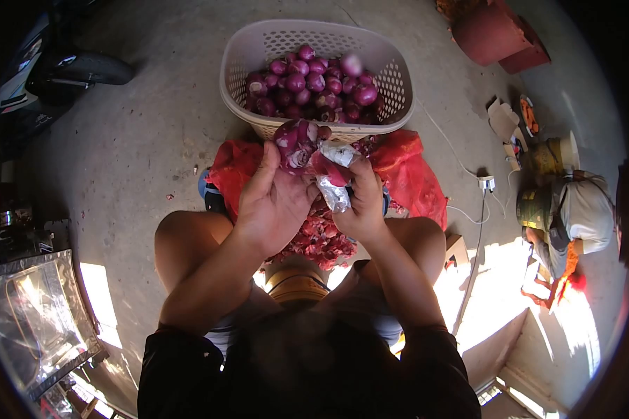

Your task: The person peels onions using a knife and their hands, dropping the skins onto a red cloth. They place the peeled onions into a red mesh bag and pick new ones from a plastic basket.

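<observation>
Evidently, at far left a motorcycle (94, 68) stands well apart from the work. Nearer the middle, the left hand (272, 206) cradles a red onion (297, 143) between thumb and fingers, tilted up, presumably to leave its near right side exposed. Just beyond sits a perforated plastic basket (235, 80) of red onions (314, 82), probably set there for easy reach. Papery onion skins (319, 241) lie between the knees, where droppings would gather. Right of the onion, the right hand (362, 202) brings thumb and forefinger narrowly together on a flap of red skin (333, 170); silvery wrapping (335, 197) covers their ends, perhaps as protection. Red mesh (412, 183) spreads beyond the right knee; at far right, another person (588, 213) bends over.
</observation>
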A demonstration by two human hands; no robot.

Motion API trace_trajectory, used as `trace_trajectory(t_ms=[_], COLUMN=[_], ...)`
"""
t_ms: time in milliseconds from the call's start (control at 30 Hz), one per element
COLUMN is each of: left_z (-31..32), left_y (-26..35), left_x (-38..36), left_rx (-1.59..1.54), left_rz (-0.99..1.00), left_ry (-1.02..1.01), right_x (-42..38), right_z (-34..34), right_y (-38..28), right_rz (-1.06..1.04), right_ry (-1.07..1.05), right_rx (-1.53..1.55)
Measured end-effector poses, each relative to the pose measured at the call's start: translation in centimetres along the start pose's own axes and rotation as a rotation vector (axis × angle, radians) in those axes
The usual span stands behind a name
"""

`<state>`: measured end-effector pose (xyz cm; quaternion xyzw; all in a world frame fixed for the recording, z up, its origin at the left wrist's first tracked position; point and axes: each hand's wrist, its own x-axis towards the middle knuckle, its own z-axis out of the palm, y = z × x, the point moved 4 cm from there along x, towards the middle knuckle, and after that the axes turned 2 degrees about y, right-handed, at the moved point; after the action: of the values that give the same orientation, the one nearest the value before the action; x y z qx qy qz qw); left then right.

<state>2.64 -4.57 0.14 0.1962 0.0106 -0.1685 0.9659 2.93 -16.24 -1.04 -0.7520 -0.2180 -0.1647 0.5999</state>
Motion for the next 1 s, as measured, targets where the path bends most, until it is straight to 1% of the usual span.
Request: trace_trajectory(t_ms=[33, 133, 233, 267, 367, 467, 567, 667, 767, 867, 1000], left_z=[0.0, -1.1, -0.8, -0.6, 0.0, -0.2, -0.3, -0.3, -0.4, -0.3, -0.5], left_y=[0.0, 0.1, 1.4, 1.7, 2.1, 1.9, 1.8, 1.9, 1.9, 1.9, 1.8], left_x=[0.0, 0.0, 0.1, 0.0, -0.1, -0.2, -0.2, -0.1, -0.2, -0.2, -0.3], left_rx=[-0.025, -0.048, 0.194, 0.187, 0.242, 0.297, 0.319, 0.3, 0.258, 0.254, 0.284], left_rz=[-0.007, -0.011, 0.07, 0.095, 0.099, 0.123, 0.127, 0.163, 0.155, 0.163, 0.172], left_ry=[0.018, 0.06, 0.018, 0.026, 0.034, 0.065, 0.044, 0.024, 0.017, 0.046, 0.063], right_x=[-0.2, -0.1, 0.0, 0.0, 0.2, 0.4, 0.5, 0.2, 0.4, 0.2, 0.2], right_z=[0.0, -0.1, -0.6, -0.6, -0.9, -1.4, -1.4, -1.0, -1.2, -1.1, -1.0], right_y=[0.1, 0.0, -0.1, 0.1, -0.3, -0.4, -0.3, -0.5, -0.8, -0.9, -0.5], right_rz=[0.031, -0.022, -0.008, 0.019, 0.09, 0.033, -0.02, 0.064, 0.009, 0.035, 0.066], right_ry=[0.009, 0.036, -0.043, -0.032, -0.09, -0.183, -0.182, -0.176, -0.214, -0.172, -0.251], right_rx=[0.052, 0.124, 0.151, 0.248, 0.335, 0.202, 0.21, 0.341, 0.249, 0.347, 0.232])
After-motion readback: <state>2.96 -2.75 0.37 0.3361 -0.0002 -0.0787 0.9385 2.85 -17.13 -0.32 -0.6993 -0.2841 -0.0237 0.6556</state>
